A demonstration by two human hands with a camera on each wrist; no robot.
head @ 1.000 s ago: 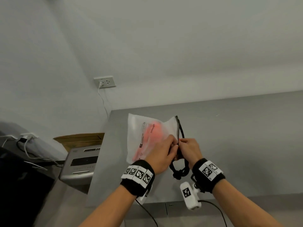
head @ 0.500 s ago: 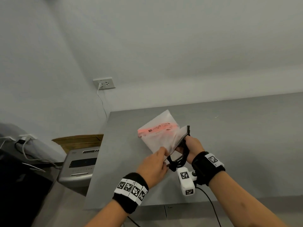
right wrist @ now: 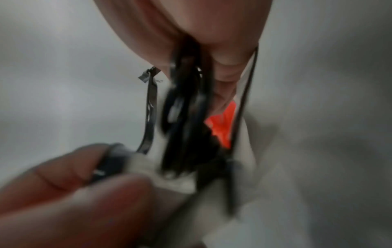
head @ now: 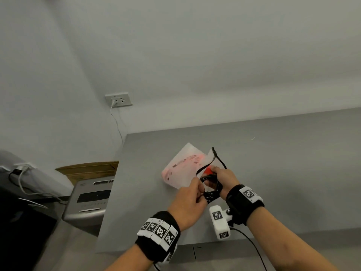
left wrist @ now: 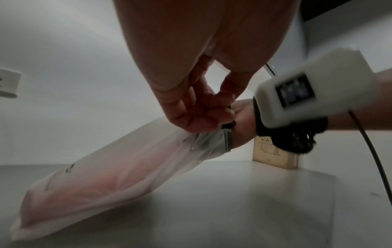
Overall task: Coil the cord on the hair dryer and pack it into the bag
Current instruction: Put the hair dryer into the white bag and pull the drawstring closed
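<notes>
— Why was the left hand pinching the bag rim?
— To keep the mouth wide, likely, while the right hand gripped the coiled cord there; the dryer sat inside, beyond both hands.

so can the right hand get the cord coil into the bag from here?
Probably yes. The right hand grips the coil right at the bag mouth, which the left hand pinches open by its near edge. The orange dryer already sits inside, so room looks tight.
</notes>
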